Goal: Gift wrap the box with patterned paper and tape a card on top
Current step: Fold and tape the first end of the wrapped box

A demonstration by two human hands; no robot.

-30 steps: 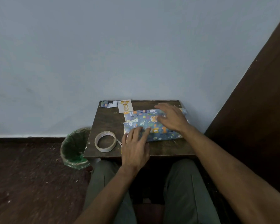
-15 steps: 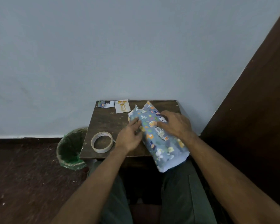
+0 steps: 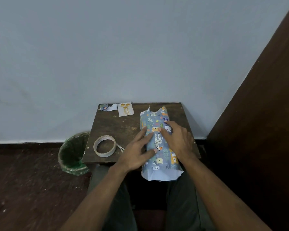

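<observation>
The box wrapped in blue animal-pattern paper (image 3: 158,142) lies lengthwise on the right half of the small wooden table (image 3: 118,127), its open near end hanging over the table's front edge above my lap. My left hand (image 3: 137,152) rests on its left side with fingers spread and straight. Flat on the top and right side of the parcel lies my right hand (image 3: 177,139). A white card with gold balloons (image 3: 125,109) lies at the table's back edge. A roll of clear tape (image 3: 104,146) sits at the front left.
A scrap of patterned paper (image 3: 107,107) lies in the table's back left corner. A green-lined bin (image 3: 73,154) stands on the floor left of the table. A dark wooden panel (image 3: 257,114) rises on the right, and a pale wall stands behind.
The wrapped box has been turned from lying crosswise to lying lengthwise, its near end now over the table's edge. Both hands moved with it and stayed on it.
</observation>
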